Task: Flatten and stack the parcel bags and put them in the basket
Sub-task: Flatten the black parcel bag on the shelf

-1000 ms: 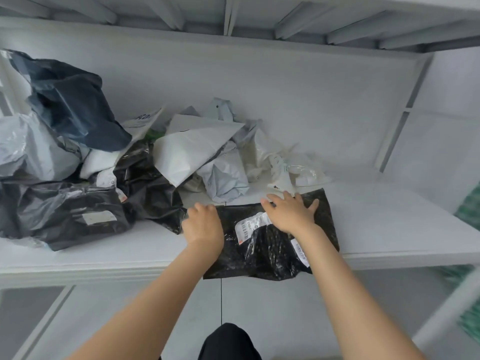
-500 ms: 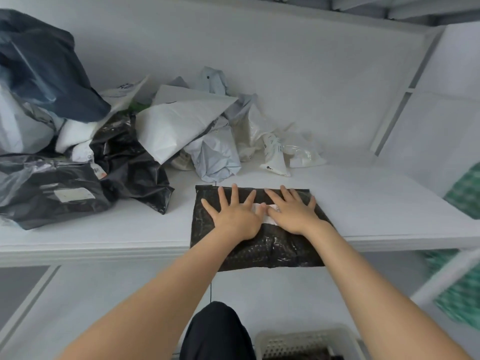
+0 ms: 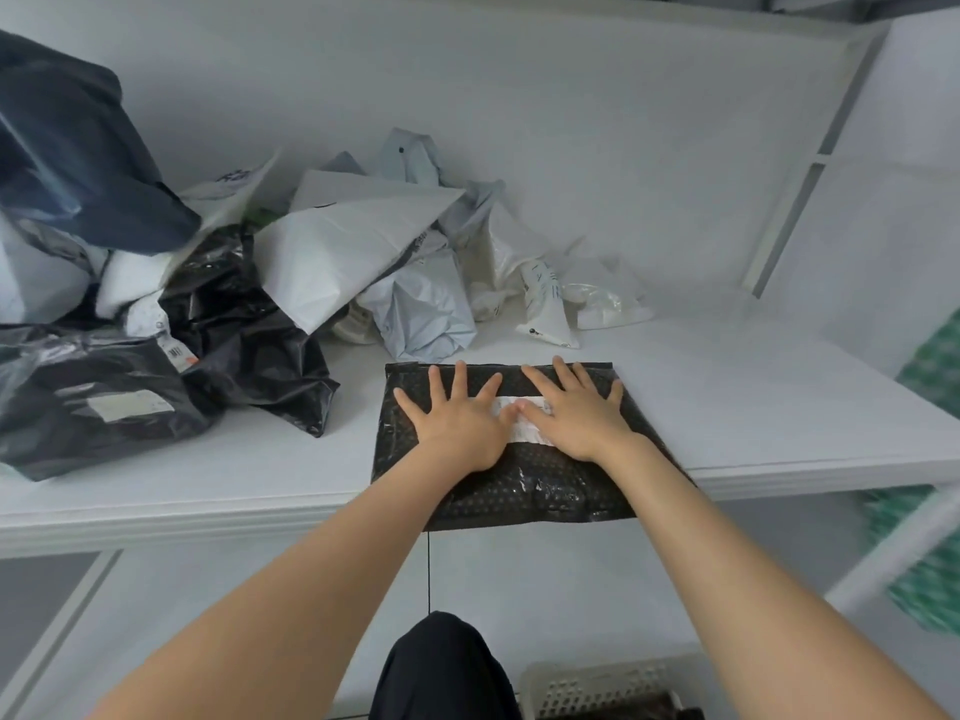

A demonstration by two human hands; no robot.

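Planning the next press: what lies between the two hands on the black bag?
In the head view, the white label on the black bag lies between the left hand and right hand.

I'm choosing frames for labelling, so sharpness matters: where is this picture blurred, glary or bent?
Head view: the black bubble-textured parcel bag, the left hand and the right hand are sharp; glare spots fleck the bag's near part; the green checked item at the right edge is smeared; the white shelf looks bowed along its front edge; light is soft, shadows faint.
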